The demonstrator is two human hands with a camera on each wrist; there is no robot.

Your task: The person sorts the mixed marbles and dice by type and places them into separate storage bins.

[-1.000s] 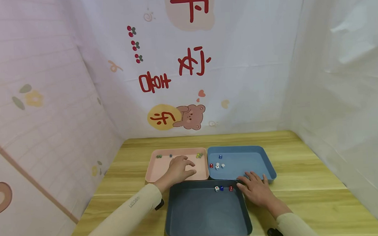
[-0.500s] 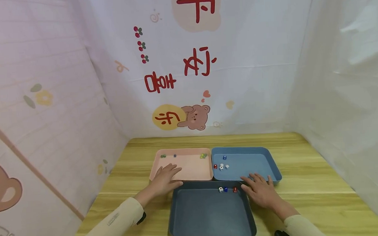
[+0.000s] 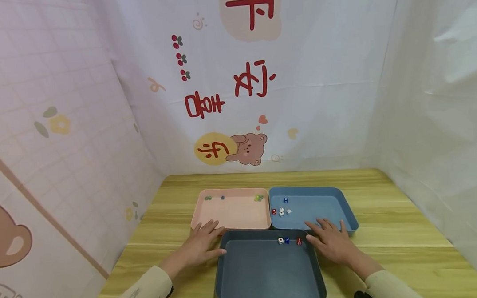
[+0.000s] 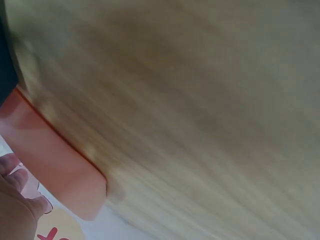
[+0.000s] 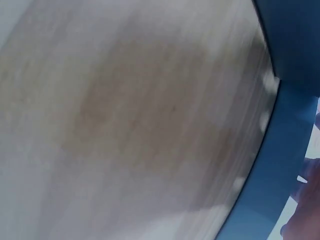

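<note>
My left hand (image 3: 200, 245) lies with fingers spread at the near left corner of the pink tray (image 3: 241, 215), its thumb over the left rim of the dark grey tray (image 3: 272, 272). Nothing is held in it. My right hand (image 3: 333, 241) rests with spread fingers at the near edge of the blue tray (image 3: 317, 208), thumb by the dark tray's far right corner. Along the dark tray's far wall sit a white die (image 3: 280, 241), a blue die (image 3: 287, 240) and a red die (image 3: 299, 241). In the left wrist view, fingers (image 4: 17, 200) show beyond the pink tray's wall.
Inside the blue tray are a blue die (image 3: 286, 200), a red die (image 3: 274, 211) and several white dice (image 3: 282, 212). The pink tray holds small green pieces (image 3: 208, 198), a bluish piece (image 3: 222, 197) and yellow-green pieces (image 3: 258, 198). A wood-patterned table (image 3: 402, 230) meets a printed white curtain (image 3: 320, 96).
My left hand has drawn back from over the pink tray, towards me and left, to its near left corner. The right hand stays in place. The head view has shifted slightly left.
</note>
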